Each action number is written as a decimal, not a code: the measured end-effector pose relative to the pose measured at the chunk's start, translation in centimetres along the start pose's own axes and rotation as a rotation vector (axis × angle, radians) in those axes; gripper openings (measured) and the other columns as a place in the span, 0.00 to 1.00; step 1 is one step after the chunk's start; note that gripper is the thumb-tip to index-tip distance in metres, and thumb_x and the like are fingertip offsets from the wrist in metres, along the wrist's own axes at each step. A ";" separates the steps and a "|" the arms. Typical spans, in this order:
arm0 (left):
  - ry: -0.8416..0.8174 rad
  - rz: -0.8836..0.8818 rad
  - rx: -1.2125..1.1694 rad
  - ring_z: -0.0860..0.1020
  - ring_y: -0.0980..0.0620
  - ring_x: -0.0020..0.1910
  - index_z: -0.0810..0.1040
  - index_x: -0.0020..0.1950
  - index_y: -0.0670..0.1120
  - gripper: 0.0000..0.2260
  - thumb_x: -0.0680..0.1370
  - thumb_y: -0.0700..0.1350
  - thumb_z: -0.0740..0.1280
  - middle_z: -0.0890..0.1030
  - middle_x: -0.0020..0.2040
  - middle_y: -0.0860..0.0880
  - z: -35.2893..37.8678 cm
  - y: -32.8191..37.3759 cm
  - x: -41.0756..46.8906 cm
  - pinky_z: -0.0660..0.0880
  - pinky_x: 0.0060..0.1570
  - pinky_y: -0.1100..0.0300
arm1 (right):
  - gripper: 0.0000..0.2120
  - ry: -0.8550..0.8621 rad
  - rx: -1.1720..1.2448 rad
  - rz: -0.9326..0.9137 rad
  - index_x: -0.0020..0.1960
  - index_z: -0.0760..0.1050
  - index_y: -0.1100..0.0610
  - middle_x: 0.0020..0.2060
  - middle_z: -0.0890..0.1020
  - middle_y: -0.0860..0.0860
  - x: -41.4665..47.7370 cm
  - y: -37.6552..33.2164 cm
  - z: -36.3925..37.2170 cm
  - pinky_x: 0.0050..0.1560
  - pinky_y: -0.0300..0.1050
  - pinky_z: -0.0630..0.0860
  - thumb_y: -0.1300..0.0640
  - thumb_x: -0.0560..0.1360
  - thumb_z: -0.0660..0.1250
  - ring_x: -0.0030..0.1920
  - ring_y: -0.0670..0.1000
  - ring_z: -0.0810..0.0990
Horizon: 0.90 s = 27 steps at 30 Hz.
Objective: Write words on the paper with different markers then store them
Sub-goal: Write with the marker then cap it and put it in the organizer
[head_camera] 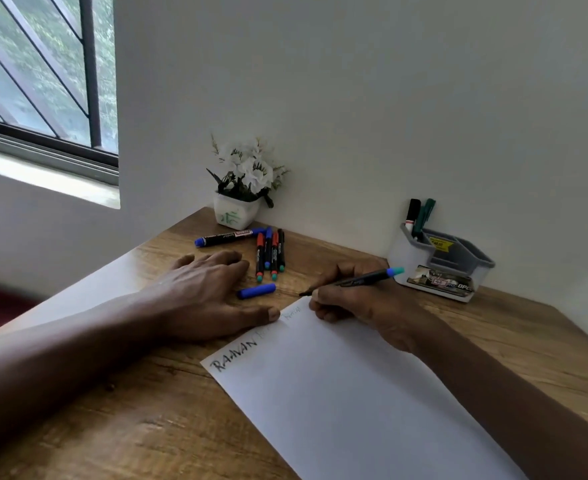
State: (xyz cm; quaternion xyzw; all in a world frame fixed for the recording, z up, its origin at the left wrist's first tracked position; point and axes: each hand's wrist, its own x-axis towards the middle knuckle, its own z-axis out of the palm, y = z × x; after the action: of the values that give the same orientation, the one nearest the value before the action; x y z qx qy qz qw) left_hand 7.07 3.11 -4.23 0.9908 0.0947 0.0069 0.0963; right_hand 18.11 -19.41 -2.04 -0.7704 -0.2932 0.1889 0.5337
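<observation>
A white paper (pixel 348 403) lies slanted on the wooden table, with "RAWAN" in black and fainter words along its upper edge. My right hand (pixel 358 299) grips an uncapped marker (pixel 362 279) with a teal end, its tip just past the paper's top corner. My left hand (pixel 209 292) rests flat on the table, thumb pressing the paper's edge. A loose blue cap (pixel 256 291) lies between my hands. Several capped markers (pixel 270 252) lie beyond it, and one long blue-capped marker (pixel 230 236) lies crosswise.
A grey and white desk organiser (pixel 441 268) stands at the right against the wall with two or three markers (pixel 419 216) upright in it. A white flower pot (pixel 239 211) sits in the table's far corner. A window is at upper left.
</observation>
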 end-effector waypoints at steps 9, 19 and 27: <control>-0.027 -0.001 -0.001 0.55 0.54 0.81 0.53 0.83 0.56 0.57 0.60 0.86 0.43 0.52 0.83 0.57 -0.2 0.0 -0.1 0.51 0.78 0.48 | 0.06 0.291 -0.311 -0.265 0.33 0.78 0.57 0.23 0.78 0.46 0.3 1.5 1.6 0.30 0.43 0.73 0.57 0.67 0.71 0.25 0.44 0.75; -0.043 -0.004 -0.016 0.55 0.53 0.81 0.54 0.82 0.56 0.55 0.62 0.85 0.46 0.52 0.83 0.55 -0.5 0.1 -0.3 0.52 0.79 0.47 | 0.08 0.215 -0.228 -0.236 0.37 0.77 0.60 0.23 0.77 0.48 0.4 1.6 1.2 0.30 0.45 0.72 0.63 0.74 0.70 0.24 0.48 0.74; -0.047 -0.004 -0.023 0.54 0.52 0.81 0.54 0.82 0.56 0.53 0.64 0.84 0.46 0.52 0.83 0.55 -0.7 0.4 -0.5 0.52 0.78 0.48 | 0.09 0.215 -0.251 -0.234 0.36 0.77 0.58 0.22 0.75 0.45 0.3 1.4 1.3 0.29 0.42 0.72 0.63 0.74 0.70 0.24 0.45 0.73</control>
State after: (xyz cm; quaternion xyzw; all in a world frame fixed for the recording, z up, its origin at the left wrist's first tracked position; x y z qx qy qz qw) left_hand 6.67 2.74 -3.42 0.9893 0.0941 -0.0154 0.1100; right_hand 17.88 -18.66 -3.76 -0.8073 -0.3431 0.0042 0.4801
